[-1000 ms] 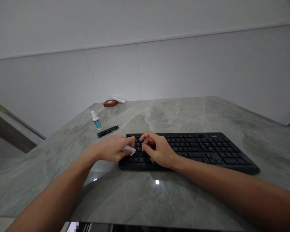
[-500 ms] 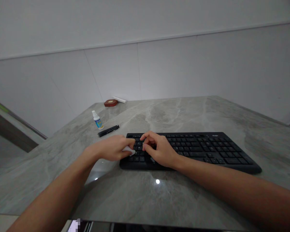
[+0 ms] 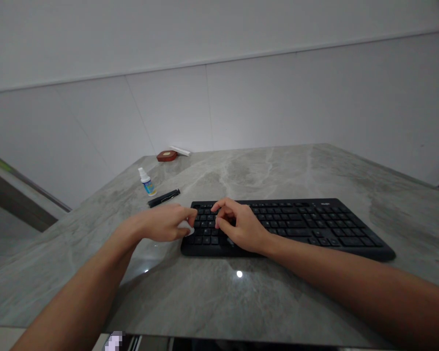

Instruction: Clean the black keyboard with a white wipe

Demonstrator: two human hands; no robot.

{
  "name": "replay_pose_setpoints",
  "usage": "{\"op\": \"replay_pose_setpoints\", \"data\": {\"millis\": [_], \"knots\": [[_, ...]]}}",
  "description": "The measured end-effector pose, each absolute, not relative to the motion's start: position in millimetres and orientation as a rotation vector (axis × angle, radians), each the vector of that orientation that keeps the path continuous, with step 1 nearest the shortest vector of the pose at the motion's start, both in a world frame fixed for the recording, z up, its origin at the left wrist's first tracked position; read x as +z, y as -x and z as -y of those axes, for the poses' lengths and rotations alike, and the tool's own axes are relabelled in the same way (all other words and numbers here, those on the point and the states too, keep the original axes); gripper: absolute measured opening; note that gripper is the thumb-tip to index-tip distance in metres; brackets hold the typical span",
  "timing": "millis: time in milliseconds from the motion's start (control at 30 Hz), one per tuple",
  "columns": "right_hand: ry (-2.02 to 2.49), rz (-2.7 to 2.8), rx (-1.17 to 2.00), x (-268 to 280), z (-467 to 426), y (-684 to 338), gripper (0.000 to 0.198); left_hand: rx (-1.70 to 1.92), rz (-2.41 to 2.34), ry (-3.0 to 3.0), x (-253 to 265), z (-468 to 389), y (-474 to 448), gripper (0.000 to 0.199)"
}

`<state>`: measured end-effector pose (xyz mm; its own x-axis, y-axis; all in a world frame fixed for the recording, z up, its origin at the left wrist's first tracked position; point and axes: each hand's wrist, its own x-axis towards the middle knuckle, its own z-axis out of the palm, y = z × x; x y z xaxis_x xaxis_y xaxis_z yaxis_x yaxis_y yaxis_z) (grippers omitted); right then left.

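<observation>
A black keyboard (image 3: 289, 225) lies flat across the grey marbled table. At its left end, my left hand (image 3: 167, 222) is closed on a small white wipe (image 3: 187, 226), which is mostly hidden in the fingers. My right hand (image 3: 243, 226) rests over the keys left of the keyboard's middle. Its fingers are loosely curled, a gap shows between thumb and index tip, and nothing is visible in it. Beyond my left hand are a black pen-like object (image 3: 164, 198) and a small white spray bottle (image 3: 147, 182) with a blue label, standing upright.
At the table's far left corner lie a reddish-brown case (image 3: 167, 156) and a thin white bar (image 3: 180, 150). A pale wall (image 3: 263, 102) rises behind the table (image 3: 212, 302). The table's front edge runs along the bottom of the view.
My left hand has slid a little to the left over the keys with the white wipe still in it. My right hand has stayed in place.
</observation>
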<state>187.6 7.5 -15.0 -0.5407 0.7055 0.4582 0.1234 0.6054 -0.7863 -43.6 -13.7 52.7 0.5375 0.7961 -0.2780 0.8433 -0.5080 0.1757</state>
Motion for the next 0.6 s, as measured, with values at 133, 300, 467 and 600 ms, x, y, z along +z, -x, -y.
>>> {"op": "replay_pose_setpoints", "data": {"millis": [133, 300, 467, 600], "knots": [[0.649, 2.022, 0.914, -15.0, -7.4, -187.8, 0.023, -0.263, -1.357, -2.459, 55.0, 14.0, 44.6, 0.011], [0.652, 2.027, 0.918, -14.2, -7.2, -187.7, 0.025, -0.255, -1.367, -2.501, 53.8, 14.1, 39.2, 0.012], [0.652, 2.035, 0.908, -14.1, -7.9, -188.6, 0.023, -0.279, -1.399, -2.490, 53.2, 13.4, 40.1, 0.011], [0.652, 2.036, 0.908, -13.9, -7.6, -189.0, 0.024, -0.285, -1.394, -2.490, 53.2, 13.9, 40.4, 0.012]]}}
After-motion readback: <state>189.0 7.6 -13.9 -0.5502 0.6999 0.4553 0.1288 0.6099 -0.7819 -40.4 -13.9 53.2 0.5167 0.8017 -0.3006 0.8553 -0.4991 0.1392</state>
